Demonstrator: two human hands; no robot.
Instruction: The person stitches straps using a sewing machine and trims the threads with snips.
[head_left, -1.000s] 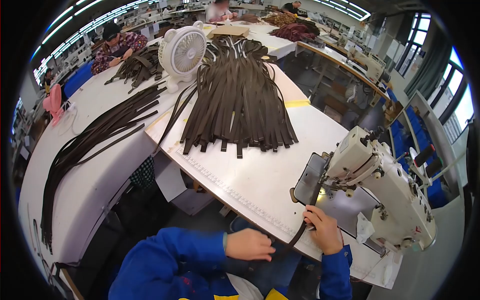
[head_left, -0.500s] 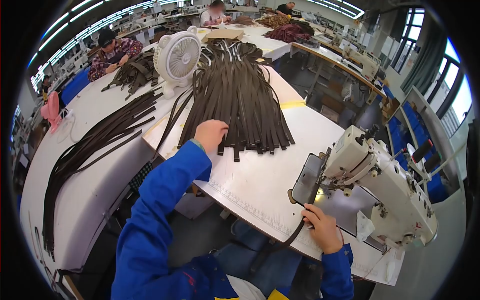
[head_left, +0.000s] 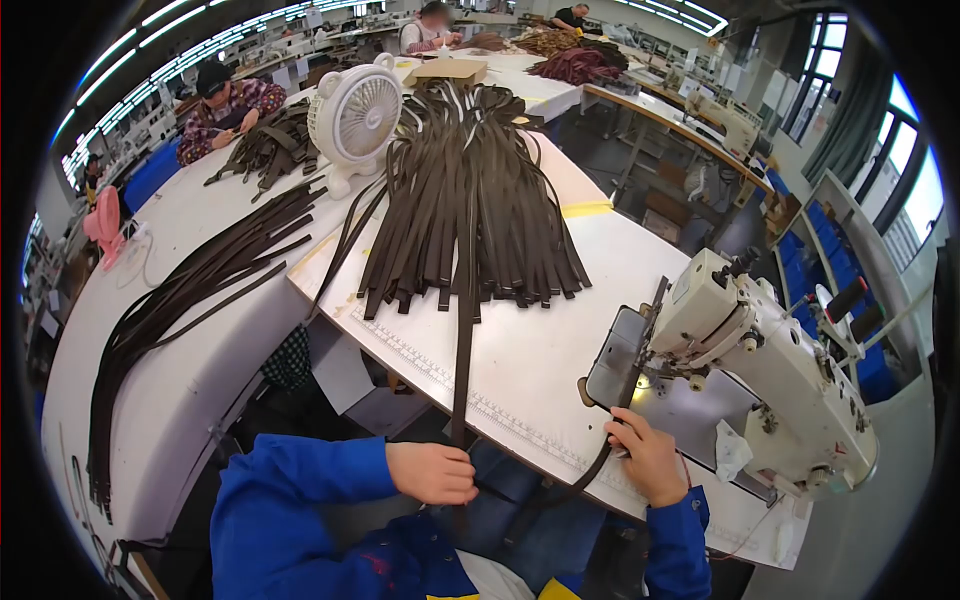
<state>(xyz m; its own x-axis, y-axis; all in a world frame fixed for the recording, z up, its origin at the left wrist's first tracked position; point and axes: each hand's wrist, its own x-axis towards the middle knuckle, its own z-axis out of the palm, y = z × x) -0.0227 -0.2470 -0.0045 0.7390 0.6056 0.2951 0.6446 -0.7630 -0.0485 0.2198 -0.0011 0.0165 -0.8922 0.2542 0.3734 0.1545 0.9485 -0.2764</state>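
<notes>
My left hand [head_left: 434,473] is closed around a long dark brown strap [head_left: 463,370], just off the table's front edge. That strap stretches taut up to a thick bundle of similar straps [head_left: 475,210] on the white table. At the right, my right hand [head_left: 648,458] pinches another dark strap [head_left: 582,478], which curves down over the table edge towards my lap. Its upper part runs beside a dark, glossy phone-like slab [head_left: 616,360] to the sewing machine [head_left: 750,360]. The machine's needle area is partly hidden; a small light glows there.
A white fan [head_left: 358,115] stands left of the bundle. More straps [head_left: 170,290] lie along the curved left table [head_left: 110,250]. A printed ruler scale [head_left: 520,430] follows the front edge. Crumpled white material [head_left: 732,450] sits by the machine. Other people work farther back.
My left hand has moved from the bundle's lower ends down towards my body, drawing one strap out over the table edge. My right hand stays almost still.
</notes>
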